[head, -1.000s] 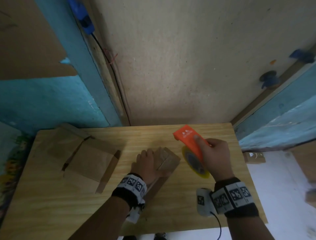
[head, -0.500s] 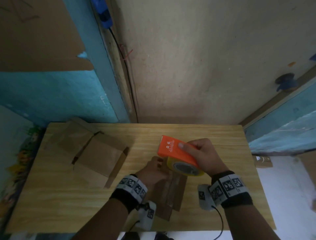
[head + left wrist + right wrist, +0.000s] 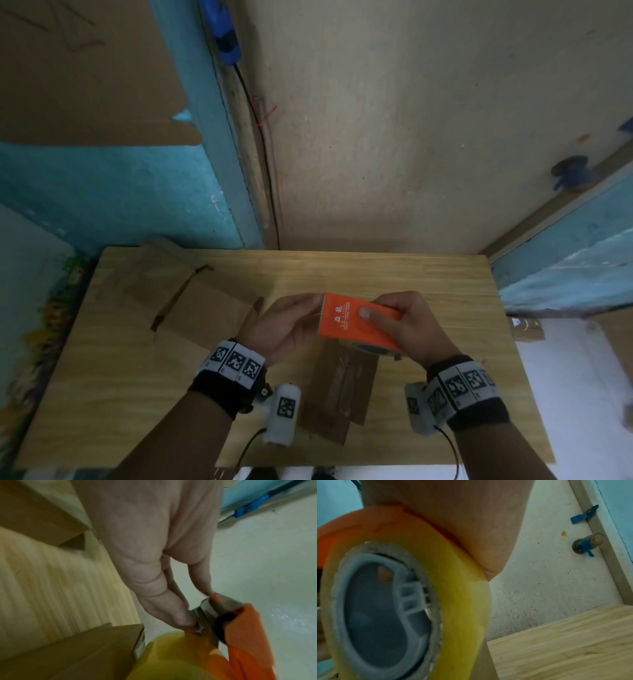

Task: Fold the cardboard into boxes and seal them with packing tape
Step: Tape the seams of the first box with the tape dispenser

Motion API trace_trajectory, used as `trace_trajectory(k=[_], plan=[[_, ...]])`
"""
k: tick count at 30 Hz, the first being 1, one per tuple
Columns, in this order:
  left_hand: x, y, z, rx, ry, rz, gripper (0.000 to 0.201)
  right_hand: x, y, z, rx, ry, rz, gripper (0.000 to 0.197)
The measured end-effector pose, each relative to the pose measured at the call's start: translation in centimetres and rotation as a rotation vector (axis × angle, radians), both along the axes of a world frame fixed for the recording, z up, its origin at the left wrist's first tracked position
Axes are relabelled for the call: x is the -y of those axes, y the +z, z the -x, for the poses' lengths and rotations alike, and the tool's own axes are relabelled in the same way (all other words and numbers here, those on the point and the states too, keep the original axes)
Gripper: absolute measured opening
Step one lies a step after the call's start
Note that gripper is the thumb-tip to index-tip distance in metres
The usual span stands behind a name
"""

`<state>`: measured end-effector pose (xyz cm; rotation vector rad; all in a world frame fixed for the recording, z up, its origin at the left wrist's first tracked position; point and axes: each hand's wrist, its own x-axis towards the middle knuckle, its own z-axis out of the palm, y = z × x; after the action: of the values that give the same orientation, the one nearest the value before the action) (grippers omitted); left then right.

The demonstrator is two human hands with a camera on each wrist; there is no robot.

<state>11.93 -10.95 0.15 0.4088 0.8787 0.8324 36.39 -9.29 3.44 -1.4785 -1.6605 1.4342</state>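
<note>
An orange tape dispenser (image 3: pixel 352 322) with a yellowish tape roll (image 3: pixel 453 591) is held in the air above the wooden table (image 3: pixel 376 274). My right hand (image 3: pixel 407 325) grips its orange body from the right, thumb on top. My left hand (image 3: pixel 291 325) reaches its serrated front end; in the left wrist view the fingertips (image 3: pixel 185 620) pinch the tape end at the metal blade (image 3: pixel 205 615). Below the hands a small folded cardboard box (image 3: pixel 339 394) lies on the table, touched by neither hand.
A larger cardboard box with loose flaps (image 3: pixel 191 308) lies on the table's left part. Behind the table stand a beige wall and a blue door frame (image 3: pixel 205 154). White floor (image 3: pixel 582 394) lies beyond the table's right edge, with a small box (image 3: pixel 525 329) on it.
My left hand has left the small box and come up to the dispenser's front end. My right hand lifted the dispenser off the box and turned it flatter. The head view shifted.
</note>
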Motion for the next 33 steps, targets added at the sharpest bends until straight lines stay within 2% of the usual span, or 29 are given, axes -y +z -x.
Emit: trace_trajectory(k=[7, 11, 17, 21, 24, 26, 29, 33], plan=[[-0.1, -1.7, -0.2, 0.183, -0.048, 0.089, 0.050, 0.1, -0.3, -0.6, -0.039, -0.039, 0.026, 0.036], [-0.4, -2.3, 0.2, 0.243, -0.151, 0.100, 0.075, 0.4, -0.5, -0.6, -0.051, -0.037, 0.018, 0.037], [-1.2, -2.1, 0.0, 0.315, -0.197, 0.187, 0.076, 0.5, -0.4, -0.7, -0.101, -0.067, 0.030, 0.048], [-1.2, -2.6, -0.7, 0.354, -0.198, 0.244, 0.068, 0.6, -0.6, -0.8, -0.129, -0.095, 0.027, 0.042], [-1.3, -2.6, -1.1, 0.406, -0.184, 0.291, 0.048, 0.7, -0.5, -1.0, -0.132, -0.113, 0.033, 0.045], [-1.5, -2.4, -1.0, 0.394, -0.203, 0.269, 0.041, 0.7, -0.6, -1.2, -0.124, -0.121, 0.044, 0.053], [-1.8, -2.0, -0.1, 0.322, -0.237, 0.242, 0.033, 0.8, -0.7, -1.3, -0.121, -0.120, 0.047, 0.052], [-1.9, -1.0, 0.9, 0.193, -0.224, 0.254, 0.046, 0.9, -0.6, -0.9, -0.094, -0.124, 0.035, 0.040]])
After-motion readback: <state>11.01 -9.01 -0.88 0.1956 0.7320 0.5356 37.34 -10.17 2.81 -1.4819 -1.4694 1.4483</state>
